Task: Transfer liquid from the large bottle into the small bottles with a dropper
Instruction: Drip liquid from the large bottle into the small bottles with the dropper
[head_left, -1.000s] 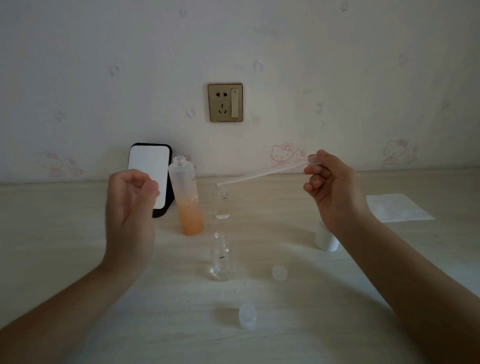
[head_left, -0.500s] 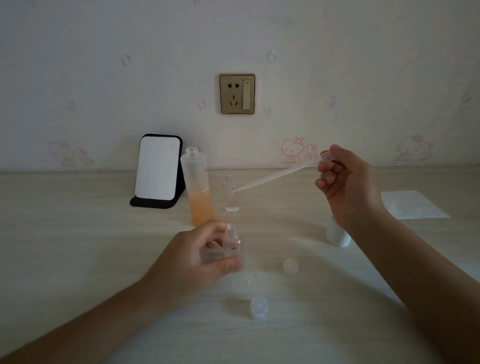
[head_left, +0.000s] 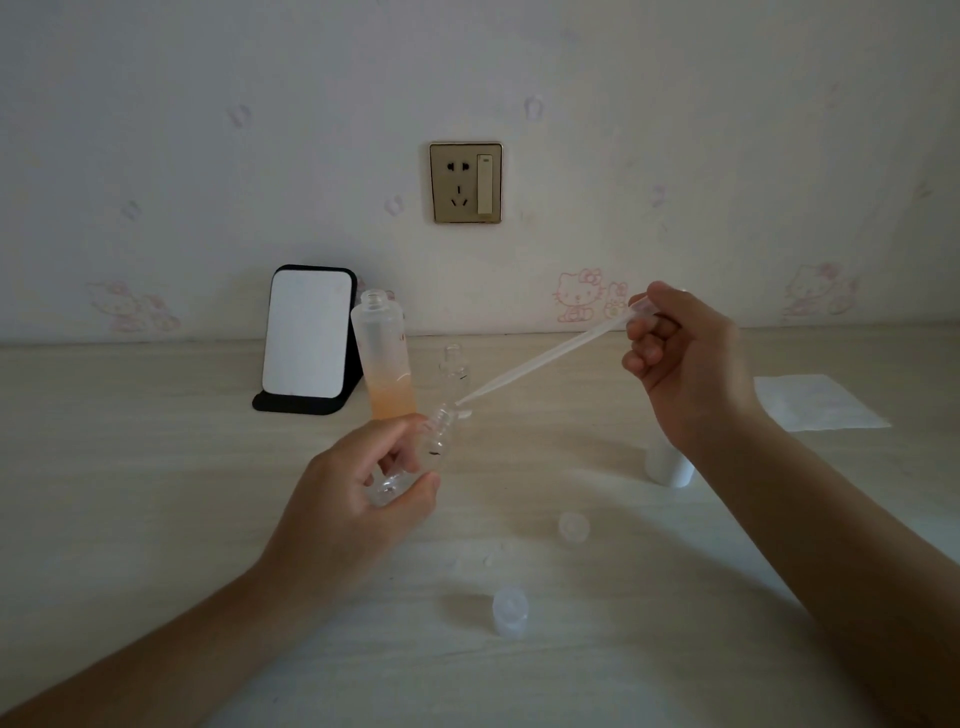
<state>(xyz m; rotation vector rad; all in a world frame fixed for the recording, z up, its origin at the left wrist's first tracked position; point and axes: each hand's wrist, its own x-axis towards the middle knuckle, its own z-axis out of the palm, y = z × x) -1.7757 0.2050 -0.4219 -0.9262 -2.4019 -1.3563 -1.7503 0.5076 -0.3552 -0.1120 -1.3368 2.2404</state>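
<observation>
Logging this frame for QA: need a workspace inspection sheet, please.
Surface: pale wood-grain table.
Job's things: large bottle uncapped, orange liquid low; dropper tip at mouth of tilted small bottle; second small bottle upright.
Clutter: two clear caps, white cylinder, paper sheet, mirror.
Grippers: left hand grips small bottle; right hand pinches dropper.
Cables: nothing seen.
Surroundings: wall socket, cartoon stickers.

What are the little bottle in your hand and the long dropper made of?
The little bottle looks like clear glass or hard plastic: see-through, with bright glints. The dropper looks like soft, milky plastic: cloudy, not shiny.
</observation>
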